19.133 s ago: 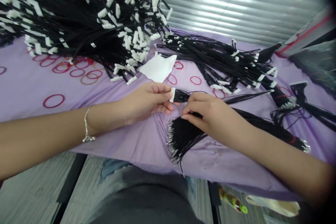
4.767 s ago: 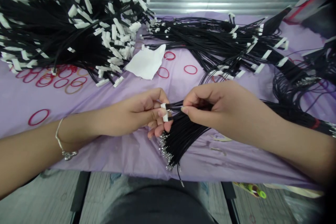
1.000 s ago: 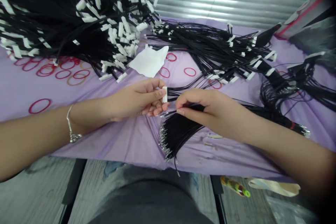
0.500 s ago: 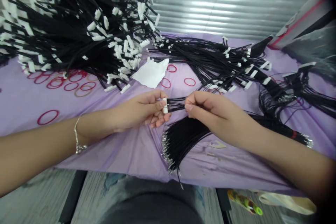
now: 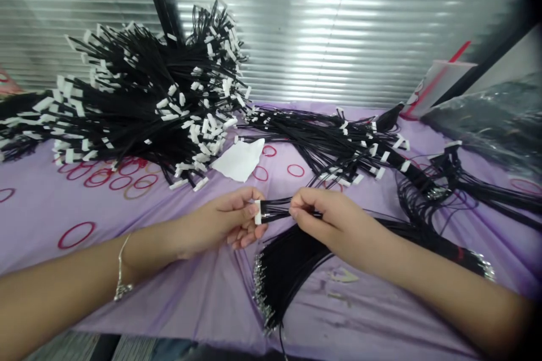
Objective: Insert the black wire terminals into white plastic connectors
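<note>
Nearest, on the purple-covered surface (image 5: 178,293): a loose bundle of black wires (image 5: 288,259), metal-tipped ends fanned toward the front edge, tail running off right beneath the right forearm. Just beyond it, both hands closed in narrow pinches: left hand (image 5: 220,225) gripping a small white connector (image 5: 258,212) between thumb and forefinger, right hand (image 5: 326,220) pinching the short black leads (image 5: 275,211) just beside it. Leads running level, left to right, from connector to right fingertips, bridging the gap between the hands; left nearer the connector. Farther off, a white paper scrap (image 5: 239,161), red rubber bands (image 5: 76,235), then heaped harnesses (image 5: 139,107) against the blinds (image 5: 339,22).
</note>
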{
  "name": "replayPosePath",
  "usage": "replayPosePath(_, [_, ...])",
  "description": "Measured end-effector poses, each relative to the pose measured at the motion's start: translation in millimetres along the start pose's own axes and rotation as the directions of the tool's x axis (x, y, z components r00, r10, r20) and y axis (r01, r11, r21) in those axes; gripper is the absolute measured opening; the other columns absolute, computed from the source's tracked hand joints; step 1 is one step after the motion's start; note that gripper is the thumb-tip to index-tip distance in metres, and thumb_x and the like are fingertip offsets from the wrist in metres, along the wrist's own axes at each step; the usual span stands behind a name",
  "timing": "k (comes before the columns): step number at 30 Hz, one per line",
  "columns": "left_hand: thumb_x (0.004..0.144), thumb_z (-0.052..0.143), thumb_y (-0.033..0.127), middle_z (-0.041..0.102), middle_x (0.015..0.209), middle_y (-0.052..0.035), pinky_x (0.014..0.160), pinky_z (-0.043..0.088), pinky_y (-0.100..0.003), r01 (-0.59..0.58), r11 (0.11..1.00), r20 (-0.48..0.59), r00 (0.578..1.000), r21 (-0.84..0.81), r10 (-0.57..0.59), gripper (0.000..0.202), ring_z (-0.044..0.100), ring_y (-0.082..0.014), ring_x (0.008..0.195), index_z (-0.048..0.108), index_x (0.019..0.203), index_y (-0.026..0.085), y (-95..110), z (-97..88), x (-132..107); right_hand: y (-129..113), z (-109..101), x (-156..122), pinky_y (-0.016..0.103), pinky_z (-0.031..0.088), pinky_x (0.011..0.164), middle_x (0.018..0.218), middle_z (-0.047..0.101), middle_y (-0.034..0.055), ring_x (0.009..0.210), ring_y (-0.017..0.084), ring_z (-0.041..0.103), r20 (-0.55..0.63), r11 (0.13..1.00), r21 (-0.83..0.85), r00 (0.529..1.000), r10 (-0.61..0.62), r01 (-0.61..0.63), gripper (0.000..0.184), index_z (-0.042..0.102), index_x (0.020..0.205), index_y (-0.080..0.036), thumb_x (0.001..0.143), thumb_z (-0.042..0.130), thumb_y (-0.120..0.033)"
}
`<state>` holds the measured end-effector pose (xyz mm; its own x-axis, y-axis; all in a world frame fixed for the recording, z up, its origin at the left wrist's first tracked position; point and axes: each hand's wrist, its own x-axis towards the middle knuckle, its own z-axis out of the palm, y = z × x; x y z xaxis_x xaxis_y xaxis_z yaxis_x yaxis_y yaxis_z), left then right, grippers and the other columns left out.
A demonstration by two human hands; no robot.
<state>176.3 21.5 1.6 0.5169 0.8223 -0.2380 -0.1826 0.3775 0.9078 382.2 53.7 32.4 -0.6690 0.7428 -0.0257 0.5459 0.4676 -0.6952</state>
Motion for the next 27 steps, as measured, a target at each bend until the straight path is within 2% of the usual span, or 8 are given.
replayPosePath(7, [0.092, 0.046, 0.029, 0.058, 0.070, -0.0001, 0.043, 0.031, -0.012, -0.011, 1.000, 0.040, 0.999, 0.018, 0.010, 0.014, 0.046, -0.0048, 0.049, 0.042, 0.087, 0.017, -1.2, -2.8, -0.7, 0.2, 0.2, -1.0, 0.020, 0.026, 0.047, 0.057, 0.039, -0.0060, 0.052, 0.007, 0.033, -0.012, 1.000, -0.009, 1.000, 0.006, -0.006, 0.016, 0.046, 0.068, -0.018, 0.083, 0.042, -0.018])
replayPosePath(12, [0.093, 0.044, 0.029, 0.057, 0.071, -0.0003, 0.044, 0.034, -0.013, -0.032, 0.998, 0.104, 0.994, 0.059, 0.026, 0.013, 0.046, -0.0050, 0.050, 0.042, 0.089, 0.017, -2.3, -3.6, -2.6, 0.1, -2.7, -1.4, 0.020, 0.027, 0.047, 0.057, 0.041, -0.0062, 0.052, 0.007, 0.033, 0.031, 1.000, 0.012, 1.000, -0.002, 0.001, 0.016, 0.046, 0.067, -0.018, 0.082, 0.044, -0.017])
replayPosePath(15, [0.093, 0.044, 0.028, 0.057, 0.069, 0.0003, 0.043, 0.034, -0.013, -0.036, 0.996, 0.099, 0.995, 0.078, 0.028, 0.012, 0.045, -0.0046, 0.048, 0.042, 0.089, 0.016, -1.4, -2.0, -3.1, -0.3, -3.6, -1.6, 0.019, 0.027, 0.047, 0.056, 0.041, -0.0061, 0.051, 0.007, 0.033, 0.028, 1.000, -0.007, 1.000, -0.011, 0.011, 0.015, 0.047, 0.066, -0.018, 0.082, 0.045, -0.017])
replayPosePath(18, [0.093, 0.043, 0.026, 0.057, 0.069, 0.0001, 0.043, 0.033, -0.013, -0.042, 0.996, 0.097, 0.995, 0.076, 0.035, 0.011, 0.044, -0.0042, 0.047, 0.041, 0.089, 0.016, 0.2, -0.8, -3.1, -0.5, -2.2, -2.8, 0.019, 0.027, 0.046, 0.056, 0.042, -0.0059, 0.050, 0.006, 0.034, -0.004, 0.999, -0.026, 1.000, -0.028, 0.028, 0.015, 0.048, 0.067, -0.018, 0.082, 0.044, -0.017])
replayPosePath(23, [0.093, 0.043, 0.025, 0.057, 0.071, -0.0006, 0.044, 0.034, -0.013, -0.039, 0.997, 0.102, 0.994, 0.066, 0.032, 0.011, 0.045, -0.0047, 0.049, 0.041, 0.088, 0.016, 1.6, -1.8, -2.4, 0.1, 2.9, -5.2, 0.019, 0.030, 0.048, 0.055, 0.046, -0.0059, 0.051, 0.006, 0.039, -0.121, 0.995, -0.078, 0.990, -0.067, 0.058, 0.014, 0.047, 0.063, -0.018, 0.076, 0.047, -0.012])
replayPosePath(27, [0.093, 0.042, 0.024, 0.057, 0.072, -0.0013, 0.044, 0.034, -0.014, -0.049, 0.997, 0.106, 0.993, 0.057, 0.043, 0.010, 0.045, -0.0050, 0.049, 0.041, 0.087, 0.016, 0.6, -2.6, -1.6, 0.6, 6.6, -7.3, 0.018, 0.031, 0.048, 0.054, 0.046, -0.0060, 0.050, 0.006, 0.040, -0.161, 0.995, -0.049, 0.982, -0.095, 0.088, 0.013, 0.049, 0.062, -0.018, 0.073, 0.051, -0.012])
